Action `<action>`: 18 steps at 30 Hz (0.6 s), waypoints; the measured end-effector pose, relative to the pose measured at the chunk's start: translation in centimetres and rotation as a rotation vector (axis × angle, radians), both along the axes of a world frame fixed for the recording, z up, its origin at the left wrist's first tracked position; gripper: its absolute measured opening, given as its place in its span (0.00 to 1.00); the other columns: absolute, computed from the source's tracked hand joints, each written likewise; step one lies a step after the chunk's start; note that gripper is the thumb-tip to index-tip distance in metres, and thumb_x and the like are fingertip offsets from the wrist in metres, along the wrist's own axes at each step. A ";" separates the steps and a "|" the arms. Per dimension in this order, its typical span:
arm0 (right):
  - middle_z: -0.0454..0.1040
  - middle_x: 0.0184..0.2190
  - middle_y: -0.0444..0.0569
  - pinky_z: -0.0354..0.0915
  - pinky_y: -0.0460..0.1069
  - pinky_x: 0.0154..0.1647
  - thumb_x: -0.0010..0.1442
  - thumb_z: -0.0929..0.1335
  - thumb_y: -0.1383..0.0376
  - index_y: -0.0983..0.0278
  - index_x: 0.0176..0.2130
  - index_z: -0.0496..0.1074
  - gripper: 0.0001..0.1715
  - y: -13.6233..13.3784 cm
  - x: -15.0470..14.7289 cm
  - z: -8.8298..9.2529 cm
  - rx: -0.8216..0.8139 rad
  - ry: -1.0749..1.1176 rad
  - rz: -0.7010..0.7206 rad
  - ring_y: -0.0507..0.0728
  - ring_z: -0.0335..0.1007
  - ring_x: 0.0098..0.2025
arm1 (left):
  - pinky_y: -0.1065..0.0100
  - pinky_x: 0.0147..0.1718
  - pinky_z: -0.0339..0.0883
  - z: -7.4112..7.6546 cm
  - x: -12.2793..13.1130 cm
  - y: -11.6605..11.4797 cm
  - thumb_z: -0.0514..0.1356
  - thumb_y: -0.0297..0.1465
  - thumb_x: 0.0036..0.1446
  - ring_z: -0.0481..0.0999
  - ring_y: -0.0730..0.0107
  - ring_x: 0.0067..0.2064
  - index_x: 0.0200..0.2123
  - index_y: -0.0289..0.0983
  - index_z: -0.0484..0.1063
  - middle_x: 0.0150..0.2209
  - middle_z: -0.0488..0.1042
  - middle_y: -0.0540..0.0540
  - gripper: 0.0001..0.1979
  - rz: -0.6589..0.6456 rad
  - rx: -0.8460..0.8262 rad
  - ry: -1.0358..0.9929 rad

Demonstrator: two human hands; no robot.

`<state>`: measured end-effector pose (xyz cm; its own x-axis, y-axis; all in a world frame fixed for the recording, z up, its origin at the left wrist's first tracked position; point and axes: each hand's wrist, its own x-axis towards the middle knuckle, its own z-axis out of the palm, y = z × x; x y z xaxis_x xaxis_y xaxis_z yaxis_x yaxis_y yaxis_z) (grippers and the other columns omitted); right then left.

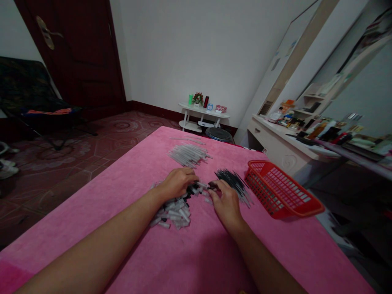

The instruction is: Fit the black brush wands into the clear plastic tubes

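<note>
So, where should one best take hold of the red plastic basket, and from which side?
Probably by the rim at the near short end of the red plastic basket, coming from the person's side. There the rim is a raised edge facing the person, while the thin dark rods lie beside the left wall, where reaching in could disturb them.

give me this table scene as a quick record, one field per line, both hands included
surface: pink cloth
left hand: at the heap of small clear and black pieces, grip hidden
right hand: at the heap's right side, grip unclear
far pile: pale thin sticks
right pile: dark thin sticks
basket: red, right of the dark sticks
</note>
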<state>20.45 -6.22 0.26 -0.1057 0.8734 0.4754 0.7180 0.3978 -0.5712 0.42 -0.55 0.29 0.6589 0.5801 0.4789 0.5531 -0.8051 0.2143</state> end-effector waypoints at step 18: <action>0.74 0.33 0.48 0.63 0.49 0.37 0.54 0.64 0.71 0.63 0.36 0.72 0.09 -0.1 -0.1 0.1 -0.006 0.008 -0.005 0.56 0.71 0.35 | 0.70 0.38 0.64 0.0 0.1 -0.2 0.53 0.22 0.54 0.72 0.67 0.40 0.42 0.39 0.74 0.35 0.73 0.44 0.15 -0.029 0.001 -0.009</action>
